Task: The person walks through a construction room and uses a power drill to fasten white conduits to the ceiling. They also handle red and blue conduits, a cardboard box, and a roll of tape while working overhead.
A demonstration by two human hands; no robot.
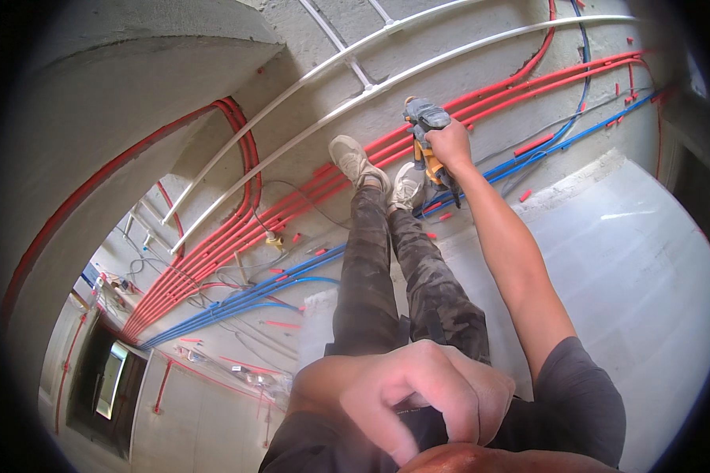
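Note:
My right hand [450, 145], arm stretched forward, is wrapped round a grey and yellow power drill [427, 115]. The drill hangs over the bundle of red pipes [497, 106], close beside my right shoe [407, 186]. My fingers on the far side of its grip are hidden. My left hand [430, 390] is bent back near my body, close to the camera. Its fingers are loosely curled and the thumb stands apart, with dark shirt showing in the gap and no object visible there. My left shoe [355, 160] rests by the red pipes.
Blue pipes [252, 303] run beside the red ones across the concrete floor. White pipes [308, 120] curve beyond my feet. Short red pipe pieces [533, 145] and thin grey cables lie scattered. A pale smooth sheet [607, 244] covers the right side. A doorway [106, 382] stands at the lower left.

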